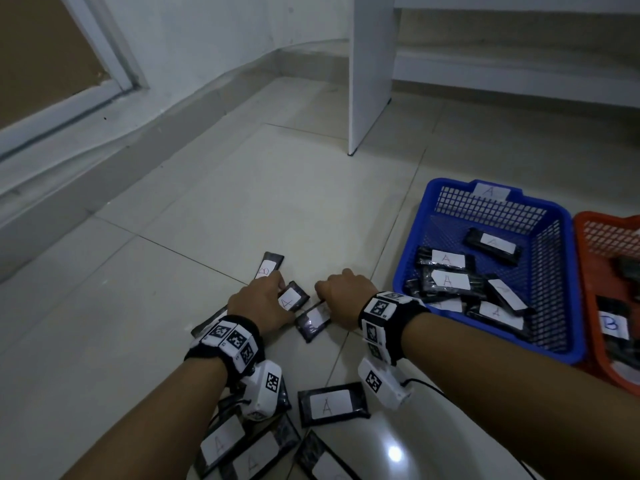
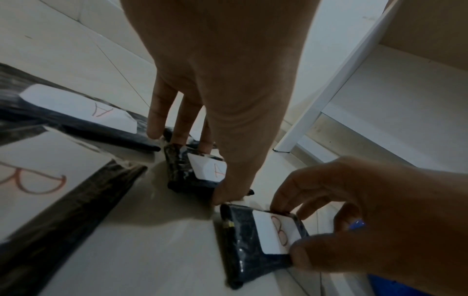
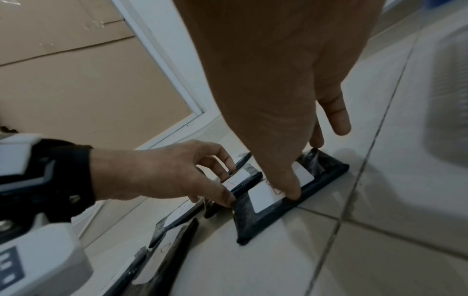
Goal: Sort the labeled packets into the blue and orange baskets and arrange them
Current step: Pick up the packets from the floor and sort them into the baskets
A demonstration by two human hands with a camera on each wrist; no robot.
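Black packets with white labels lie on the tiled floor. My left hand (image 1: 273, 296) (image 2: 205, 172) pinches a small packet marked A (image 1: 294, 297) (image 2: 177, 170) between fingers and thumb. Just right of it, my right hand (image 1: 334, 294) (image 3: 305, 169) grips the ends of a packet marked B (image 1: 311, 323) (image 3: 260, 202) (image 2: 263, 238). Both packets still touch the floor. The blue basket (image 1: 491, 206), tagged A, stands to the right with several A packets inside. Beside it, the orange basket (image 1: 602, 233) is cut off by the frame edge and holds a B packet (image 1: 613, 325).
Another B packet (image 1: 268, 266) lies just beyond my left hand. An A packet (image 1: 330, 403) and several more sit near my forearms. A white furniture panel (image 1: 367, 81) stands ahead, a wall and door frame to the left. A pale rounded object (image 1: 415, 445) fills the bottom.
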